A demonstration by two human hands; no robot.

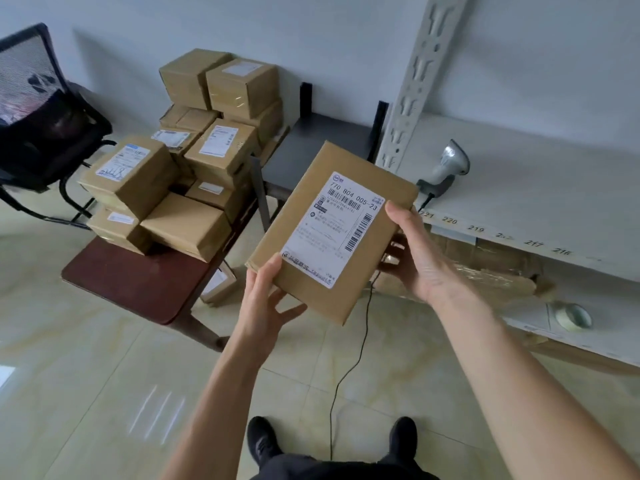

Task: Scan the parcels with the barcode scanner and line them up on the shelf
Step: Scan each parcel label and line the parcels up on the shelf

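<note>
Cardboard parcel [332, 233] is pinched label-up by both grips, left hand [266, 299] and right hand [415, 254], barcode facing scanner [446, 171] at 2 o'clock.

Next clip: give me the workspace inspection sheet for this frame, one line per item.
Surface: white shelf with numbered slots along its front edge, no parcels on it.
Job's things: held parcel, label up; barcode scanner resting on the shelf; parcel stack on a low brown table.
Clutter: tape roll on the lower shelf.
Grippers: left hand holds the parcel's near corner from below; right hand grips its right edge.
Cables: scanner cable trailing down across the floor.
Surroundings: black mesh chair, dark side table, tiled floor.
</note>
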